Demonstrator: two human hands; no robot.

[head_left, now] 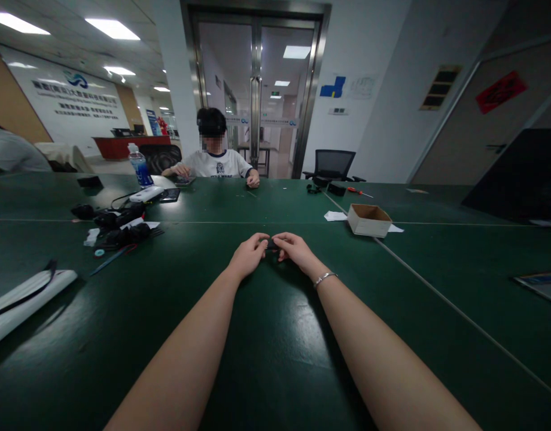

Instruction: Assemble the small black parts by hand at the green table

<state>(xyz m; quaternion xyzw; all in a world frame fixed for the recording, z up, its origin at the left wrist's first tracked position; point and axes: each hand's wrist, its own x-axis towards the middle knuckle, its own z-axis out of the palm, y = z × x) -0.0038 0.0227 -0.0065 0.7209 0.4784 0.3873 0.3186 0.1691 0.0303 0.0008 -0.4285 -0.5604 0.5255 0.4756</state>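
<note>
My left hand (pixel 250 256) and my right hand (pixel 297 250) meet just above the green table (pixel 275 335). Between their fingertips they grip a small black object (pixel 271 244); it is too small and too covered by fingers to name. The left thumb and forefinger close on its left end. From the other side, the right thumb and fingers pinch its right end. A silver bracelet (pixel 324 279) circles my right wrist.
An open cardboard box (pixel 369 220) stands ahead to the right, near a screwdriver (pixel 359 192). Black gear and cables (pixel 118 224) lie at left, with a bottle (pixel 139 165) behind and a white folded umbrella-like item (pixel 30 296) nearer. A person (pixel 219 161) sits across the table.
</note>
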